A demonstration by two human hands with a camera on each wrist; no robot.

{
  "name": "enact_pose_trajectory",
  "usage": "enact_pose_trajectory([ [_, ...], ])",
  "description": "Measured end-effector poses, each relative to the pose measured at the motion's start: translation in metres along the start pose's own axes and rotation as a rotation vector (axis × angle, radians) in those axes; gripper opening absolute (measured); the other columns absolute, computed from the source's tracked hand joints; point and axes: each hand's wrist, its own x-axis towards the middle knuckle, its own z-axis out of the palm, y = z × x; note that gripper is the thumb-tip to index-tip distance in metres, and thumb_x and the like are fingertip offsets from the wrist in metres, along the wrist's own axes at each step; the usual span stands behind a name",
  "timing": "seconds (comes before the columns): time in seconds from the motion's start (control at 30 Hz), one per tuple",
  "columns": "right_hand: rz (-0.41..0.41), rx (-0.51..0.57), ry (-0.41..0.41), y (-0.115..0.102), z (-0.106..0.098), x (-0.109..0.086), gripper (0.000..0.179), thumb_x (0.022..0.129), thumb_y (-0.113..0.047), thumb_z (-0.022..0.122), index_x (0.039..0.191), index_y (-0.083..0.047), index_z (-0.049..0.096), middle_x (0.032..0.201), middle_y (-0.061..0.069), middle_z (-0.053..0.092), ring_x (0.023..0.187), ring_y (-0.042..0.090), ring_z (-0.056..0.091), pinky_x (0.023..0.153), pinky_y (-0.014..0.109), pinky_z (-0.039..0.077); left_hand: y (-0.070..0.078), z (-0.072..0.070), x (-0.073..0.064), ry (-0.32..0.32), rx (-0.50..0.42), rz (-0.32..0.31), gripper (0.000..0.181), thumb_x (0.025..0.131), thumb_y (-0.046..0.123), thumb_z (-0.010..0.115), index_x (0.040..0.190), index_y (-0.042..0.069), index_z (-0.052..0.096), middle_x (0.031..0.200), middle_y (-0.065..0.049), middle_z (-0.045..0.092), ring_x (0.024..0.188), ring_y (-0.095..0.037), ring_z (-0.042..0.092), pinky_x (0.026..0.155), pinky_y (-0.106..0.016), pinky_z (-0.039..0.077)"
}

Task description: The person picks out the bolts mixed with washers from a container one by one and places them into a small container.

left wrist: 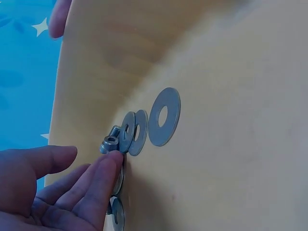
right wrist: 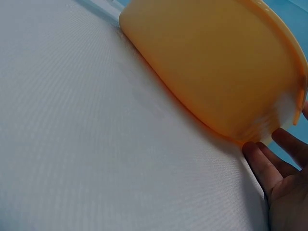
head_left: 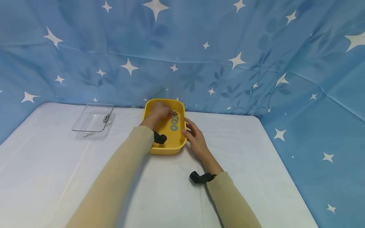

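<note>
My left hand (head_left: pixel 160 110) reaches into a yellow plastic tray (head_left: pixel 163 151), near its far right side. In the left wrist view, its fingertips touch the spot where a small socket-head screw (left wrist: pixel 110 143) lies against overlapping washers; the thumb stands apart. A large flat washer (left wrist: pixel 173 115) lies beside them, and more hardware is partly hidden by the fingers. My right hand (head_left: pixel 196 139) rests against the tray's right side, its fingers (right wrist: pixel 262 166) extended along the outer wall. Part of that hand is cut off in the right wrist view.
To the left stands a clear plastic box (head_left: pixel 89 130) with small metal pieces (head_left: pixel 106 118) in it. The white-covered table (head_left: pixel 239 152) ends at a blue star-patterned curtain (head_left: pixel 194 47) behind and to the right.
</note>
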Motion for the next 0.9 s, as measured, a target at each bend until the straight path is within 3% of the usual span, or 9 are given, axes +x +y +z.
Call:
enact_pose_trajectory([
  [0.2,0.002,-0.008,0.0,-0.001,0.001,-0.001,0.056,0.106,-0.02,0.052,0.159,-0.016,0.033,0.161,0.018,0.038,0.146,0.035,0.044,0.115,0.049,0.046,0.0,0.004,0.004,-0.003,0.037,0.017,0.013,0.092,0.002,0.064,0.093,-0.009,0.072,0.068,-0.007,0.063,0.068,-0.022,0.069,0.062,-0.023,0.06],
  [0.43,-0.007,-0.015,0.009,0.0,0.001,0.0,0.056,0.106,-0.02,0.052,0.159,-0.016,0.034,0.161,0.016,0.038,0.146,0.036,0.044,0.115,0.05,0.045,0.0,0.007,0.006,-0.051,0.034,0.049,0.014,0.093,0.0,0.063,0.099,-0.01,0.071,0.075,-0.009,0.064,0.068,-0.018,0.067,0.076,-0.031,0.064],
  [0.7,-0.001,-0.006,-0.004,0.003,0.001,0.001,0.057,0.106,-0.021,0.052,0.159,-0.017,0.033,0.162,0.015,0.038,0.146,0.035,0.044,0.115,0.05,0.046,-0.005,0.011,0.013,-0.041,0.067,0.07,0.014,0.093,0.001,0.065,0.098,-0.01,0.072,0.069,-0.005,0.06,0.058,-0.014,0.06,0.055,-0.017,0.053],
  [0.9,-0.008,-0.019,0.005,0.002,0.001,0.002,0.057,0.106,-0.02,0.052,0.159,-0.016,0.033,0.161,0.018,0.038,0.145,0.036,0.045,0.113,0.052,0.047,-0.005,0.013,0.017,-0.042,0.057,0.061,0.018,0.091,0.0,0.068,0.107,-0.008,0.072,0.081,-0.011,0.065,0.064,-0.017,0.062,0.058,-0.018,0.054],
])
